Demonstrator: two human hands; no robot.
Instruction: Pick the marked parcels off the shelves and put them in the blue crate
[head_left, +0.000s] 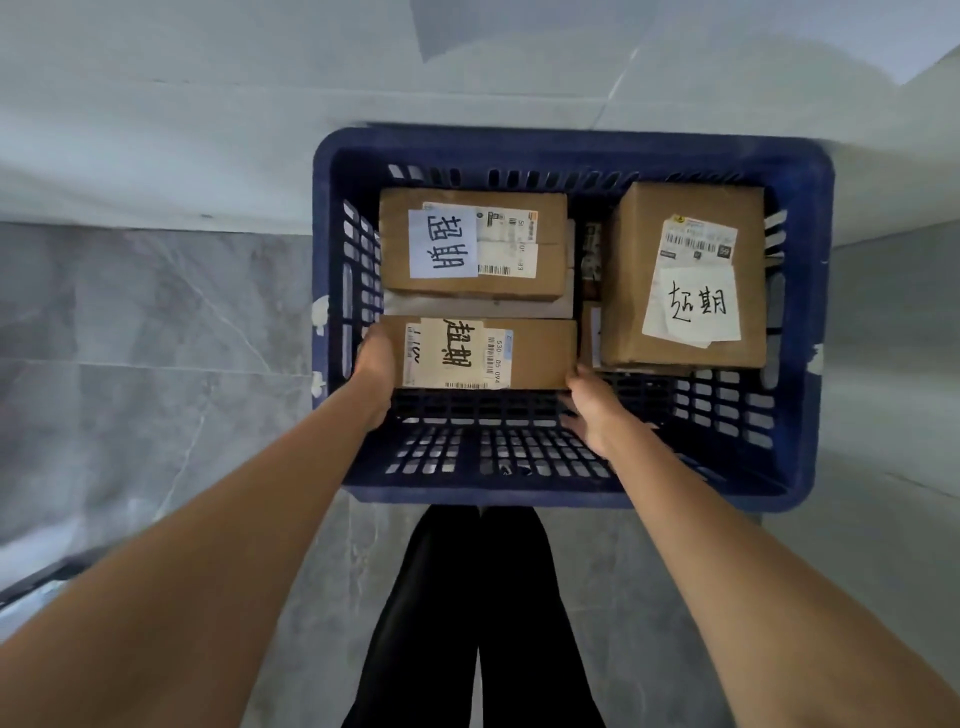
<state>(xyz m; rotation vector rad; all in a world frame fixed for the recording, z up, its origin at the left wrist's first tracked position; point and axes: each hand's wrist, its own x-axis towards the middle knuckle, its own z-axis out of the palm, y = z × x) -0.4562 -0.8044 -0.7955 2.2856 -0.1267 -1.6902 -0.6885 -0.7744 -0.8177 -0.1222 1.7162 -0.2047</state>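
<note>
Blue crate (810, 312) fills mid-frame on the grey floor (156, 338), two marked parcels already inside. Both hands, left (375, 370) and right (592, 405), clasp the ends of a third cardboard parcel (540, 353), lowering it lower left. Next, I judge: let go, fetch another.

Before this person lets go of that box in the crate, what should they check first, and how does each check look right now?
1. Held parcel is inside the blue crate: ok.
2. Left hand and right hand hold its two ends: ok.
3. It bears a handwritten mark: ok.
4. It rests on the crate floor: cannot tell.
5. Bare floor nearer the person leaves room: ok.
</note>
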